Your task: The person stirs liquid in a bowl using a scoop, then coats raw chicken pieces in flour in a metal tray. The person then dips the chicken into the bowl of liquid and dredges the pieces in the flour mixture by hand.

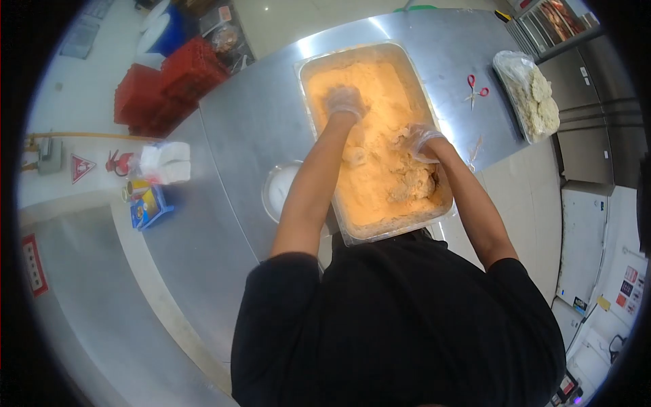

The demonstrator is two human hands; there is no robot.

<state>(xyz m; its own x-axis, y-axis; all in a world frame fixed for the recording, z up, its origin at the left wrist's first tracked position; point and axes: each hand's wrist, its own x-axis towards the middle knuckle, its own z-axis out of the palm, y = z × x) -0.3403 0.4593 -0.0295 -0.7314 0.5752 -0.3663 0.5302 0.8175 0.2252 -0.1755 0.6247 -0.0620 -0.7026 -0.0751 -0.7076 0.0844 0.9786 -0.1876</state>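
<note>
tray (395, 226) points lengthwise away from torso (413, 312), holding perhaps powder (380, 125)

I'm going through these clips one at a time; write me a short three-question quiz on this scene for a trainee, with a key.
1. Which of the person's hands is nearer the red-handled scissors?
2. True or false: the scissors lie inside the metal tray.
3. What colour is most of the powdery material in the tray?
A) white
B) orange
C) green

Key:
1. The right hand.
2. False; they lie on the metal table, beside the tray.
3. B
</note>
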